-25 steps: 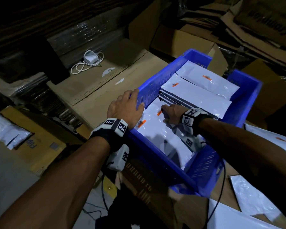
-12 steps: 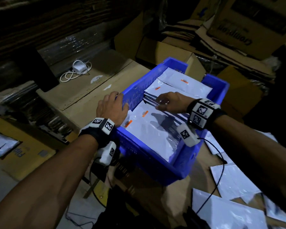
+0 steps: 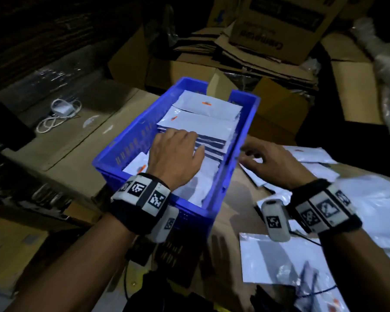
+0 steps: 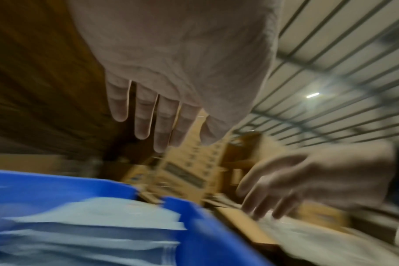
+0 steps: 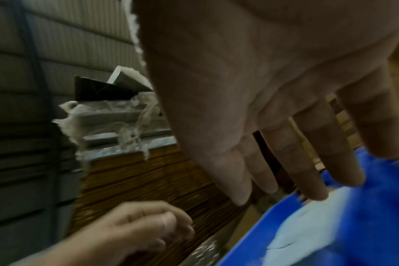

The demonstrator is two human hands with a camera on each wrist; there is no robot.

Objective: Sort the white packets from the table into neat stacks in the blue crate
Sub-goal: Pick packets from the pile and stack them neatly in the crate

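Note:
The blue crate point(image 3: 126, 145) holds stacks of white packets: a far stack point(image 3: 214, 106), a middle stack point(image 3: 203, 124) and a near one point(image 3: 189, 190). My left hand point(image 3: 178, 152) is inside the crate with straight fingers lying over the edge of the middle stack. The blurred left wrist view shows the flat left hand point(image 4: 157, 115) above the crate point(image 4: 57, 181). My right hand point(image 3: 270, 161) is outside the crate's right wall, holding nothing. Its fingers are spread over loose white packets point(image 3: 320, 167) on the cardboard table. In the left wrist view its fingertips point(image 4: 260, 212) reach down to them.
More loose packets point(image 3: 270, 260) lie near the table's front right, crossed by a black cable point(image 3: 306, 239). A white charger with its cord point(image 3: 59, 111) sits on the cardboard at the left. Cardboard boxes point(image 3: 279, 25) pile up behind the crate, with plastic wrap point(image 3: 387, 75) at the far right.
My left hand left the crate's left rim and moved into the crate onto the stacks. My right hand came out of the crate to the loose packets on the right. The view swung right.

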